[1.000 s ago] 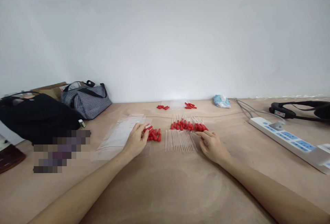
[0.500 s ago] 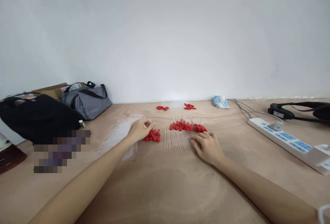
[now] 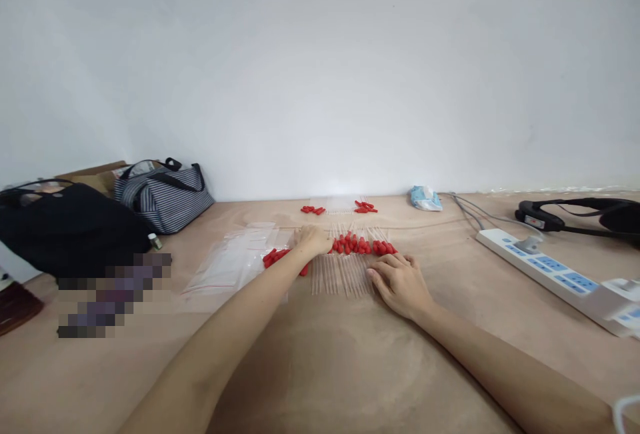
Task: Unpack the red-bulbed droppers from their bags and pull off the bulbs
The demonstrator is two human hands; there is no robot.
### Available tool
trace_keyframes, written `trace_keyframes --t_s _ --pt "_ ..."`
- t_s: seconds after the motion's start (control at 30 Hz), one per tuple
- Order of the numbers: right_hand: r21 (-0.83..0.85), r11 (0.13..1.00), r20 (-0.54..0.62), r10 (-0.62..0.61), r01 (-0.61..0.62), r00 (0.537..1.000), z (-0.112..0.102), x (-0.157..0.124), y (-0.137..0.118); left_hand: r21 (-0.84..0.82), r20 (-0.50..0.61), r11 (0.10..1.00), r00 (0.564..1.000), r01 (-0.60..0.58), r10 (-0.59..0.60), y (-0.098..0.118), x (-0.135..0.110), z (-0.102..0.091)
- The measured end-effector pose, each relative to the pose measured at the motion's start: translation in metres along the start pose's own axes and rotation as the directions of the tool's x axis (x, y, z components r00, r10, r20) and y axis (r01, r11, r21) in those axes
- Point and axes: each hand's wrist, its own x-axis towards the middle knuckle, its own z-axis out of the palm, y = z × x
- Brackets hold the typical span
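Note:
My left hand [image 3: 314, 239] is over the left end of a row of droppers with red rubber bulbs [image 3: 353, 243]. Its fingers curl down and are mostly hidden, so what they hold does not show. My right hand [image 3: 403, 286] rests on the table at the row's right end, fingers loosely bent and apart, with thumb and forefinger beside the thin clear tubes [image 3: 340, 275]. These tubes lie side by side in front of the bulbs. A pile of loose red bulbs [image 3: 274, 257] lies left of my left hand, partly behind the wrist.
Clear zip bags [image 3: 227, 261] lie to the left. More red bulbs [image 3: 366, 207] and tubes sit near the wall. A tissue pack [image 3: 425, 198], a power strip [image 3: 545, 267] and a black headset [image 3: 543, 215] stand right; a striped bag [image 3: 173, 197] and a black bag [image 3: 75, 234] stand left.
My left hand has moved right, from the pile of loose red bulbs to the left end of the dropper row. My right hand has stayed in nearly the same place.

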Motion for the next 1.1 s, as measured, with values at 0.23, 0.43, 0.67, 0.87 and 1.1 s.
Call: trace_keyframes --t_s 0.23,0.43,0.67,0.87,1.1 --pt "0.008 1.000 -0.087 0.008 -0.007 0.996 0.002 0.001 0.003 0.014 0.065 0.998 0.996 0.055 -0.056 0.002 0.010 0.004" --pt "0.038 0.999 -0.201 0.013 -0.005 0.980 0.005 0.000 0.005 -0.029 -0.080 0.993 0.991 -0.115 0.112 -0.019 -0.023 -0.018" --pt "0.062 0.994 -0.319 -0.064 0.088 0.946 0.006 0.001 0.000 0.110 -0.328 0.814 0.752 -0.571 0.571 -0.064 -0.092 -0.008" --pt "0.038 0.943 -0.241 -0.313 0.331 0.919 0.004 0.002 -0.019 0.324 -0.432 0.596 0.445 -0.735 0.784 -0.066 -0.106 0.007" --pt "0.073 0.903 -0.263 -0.393 0.424 0.881 0.021 0.011 -0.039 0.315 -0.456 0.553 0.388 -0.771 0.801 -0.057 -0.106 0.007"
